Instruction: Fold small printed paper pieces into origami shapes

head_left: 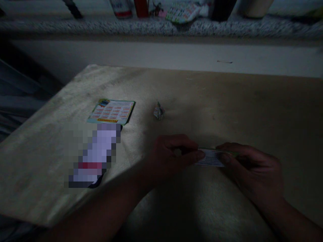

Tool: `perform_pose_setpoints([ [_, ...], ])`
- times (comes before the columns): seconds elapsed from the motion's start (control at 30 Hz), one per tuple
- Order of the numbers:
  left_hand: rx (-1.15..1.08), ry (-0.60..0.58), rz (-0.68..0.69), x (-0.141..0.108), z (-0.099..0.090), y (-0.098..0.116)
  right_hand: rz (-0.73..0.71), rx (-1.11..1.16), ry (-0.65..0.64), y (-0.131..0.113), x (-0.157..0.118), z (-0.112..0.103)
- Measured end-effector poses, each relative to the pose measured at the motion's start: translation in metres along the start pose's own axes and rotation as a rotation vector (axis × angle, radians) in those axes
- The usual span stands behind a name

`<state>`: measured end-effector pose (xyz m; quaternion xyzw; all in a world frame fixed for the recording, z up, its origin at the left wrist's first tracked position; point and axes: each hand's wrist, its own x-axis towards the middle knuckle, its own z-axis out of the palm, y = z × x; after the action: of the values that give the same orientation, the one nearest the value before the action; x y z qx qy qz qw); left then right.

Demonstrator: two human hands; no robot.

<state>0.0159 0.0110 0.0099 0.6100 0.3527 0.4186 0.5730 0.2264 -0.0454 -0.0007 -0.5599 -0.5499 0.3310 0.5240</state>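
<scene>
Between my two hands is a small printed card (211, 158), pale with lines of dark text and a greenish edge. My left hand (174, 154) pinches its left end between thumb and fingers. At the other end, my right hand (252, 171) grips the card with the thumb on the near face and the fingers behind. Both hands are over the table, and part of the card is hidden by the fingers. Beyond my left hand lies a small crumpled piece of paper or wrapper (158, 111).
On the left of the table (239, 107) lies a printed calendar card (112, 112). A phone (99, 151) with a blurred-out screen is just nearer. Behind the table runs a speckled stone ledge (151, 28) holding a crumpled printed packet (183, 12) and several containers.
</scene>
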Motion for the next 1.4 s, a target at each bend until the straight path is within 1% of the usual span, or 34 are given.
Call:
perform_pose_setpoints([
  [0.1, 0.031, -0.019, -0.044, -0.001, -0.001, 0.002, 0.010, -0.003, 0.000, -0.001, 0.000, 0.001],
  [0.17, 0.081, -0.053, -0.072, -0.001, -0.003, 0.004, -0.002, 0.017, -0.007, -0.001, 0.000, 0.001],
  [0.27, 0.140, -0.169, -0.161, -0.001, -0.003, 0.006, 0.007, 0.038, -0.015, 0.000, 0.001, 0.000],
  [0.33, 0.109, -0.218, -0.233, -0.001, -0.002, 0.006, 0.046, 0.075, -0.022, 0.000, 0.003, -0.001],
  [0.37, 0.061, -0.206, -0.254, -0.002, -0.001, 0.005, 0.076, 0.123, -0.033, 0.000, 0.004, -0.001],
  [0.4, 0.000, -0.167, -0.263, -0.002, 0.001, 0.003, 0.104, 0.185, -0.055, 0.000, 0.005, -0.001],
  [0.47, -0.153, -0.044, -0.247, -0.003, 0.007, 0.000, 0.158, 0.297, -0.121, -0.001, 0.007, 0.002],
  [0.5, -0.219, 0.018, -0.240, -0.004, 0.010, -0.001, 0.173, 0.323, -0.149, -0.002, 0.007, 0.004],
  [0.57, -0.270, 0.079, -0.240, -0.007, 0.016, -0.003, 0.186, 0.291, -0.162, -0.004, 0.008, 0.009],
  [0.63, -0.204, 0.112, -0.199, -0.011, 0.020, -0.005, 0.177, 0.224, -0.140, -0.006, 0.008, 0.013],
  [0.7, -0.015, 0.142, -0.094, -0.016, 0.023, -0.005, 0.152, 0.146, -0.126, -0.006, 0.008, 0.015],
  [0.77, 0.153, 0.140, 0.047, -0.019, 0.024, -0.006, 0.122, 0.061, -0.106, -0.006, 0.008, 0.015],
  [0.83, 0.263, 0.121, 0.172, -0.020, 0.023, -0.006, 0.093, -0.024, -0.077, -0.005, 0.006, 0.015],
  [0.9, 0.355, 0.112, 0.251, -0.019, 0.022, -0.005, 0.056, -0.101, -0.053, -0.004, 0.005, 0.014],
  [0.93, 0.400, 0.106, 0.266, -0.018, 0.021, -0.004, 0.033, -0.134, -0.054, -0.004, 0.004, 0.013],
  [1.0, 0.460, 0.068, 0.246, -0.016, 0.019, -0.002, -0.024, -0.195, -0.082, -0.005, 0.004, 0.012],
  [1.03, 0.474, 0.028, 0.213, -0.014, 0.017, 0.000, -0.058, -0.224, -0.104, -0.006, 0.005, 0.011],
  [1.13, 0.518, -0.167, 0.127, -0.010, 0.011, 0.003, -0.157, -0.292, -0.188, -0.009, 0.006, 0.010],
  [1.2, 0.567, -0.301, 0.136, -0.008, 0.006, 0.004, -0.201, -0.305, -0.237, -0.011, 0.006, 0.009],
  [1.23, 0.591, -0.360, 0.150, -0.007, 0.003, 0.005, -0.215, -0.306, -0.258, -0.011, 0.006, 0.009],
  [1.3, 0.651, -0.442, 0.171, -0.005, -0.001, 0.006, -0.225, -0.306, -0.280, -0.011, 0.006, 0.009],
  [1.4, 0.765, -0.498, 0.179, -0.003, -0.007, 0.008, -0.176, -0.289, -0.280, -0.012, 0.006, 0.008],
])
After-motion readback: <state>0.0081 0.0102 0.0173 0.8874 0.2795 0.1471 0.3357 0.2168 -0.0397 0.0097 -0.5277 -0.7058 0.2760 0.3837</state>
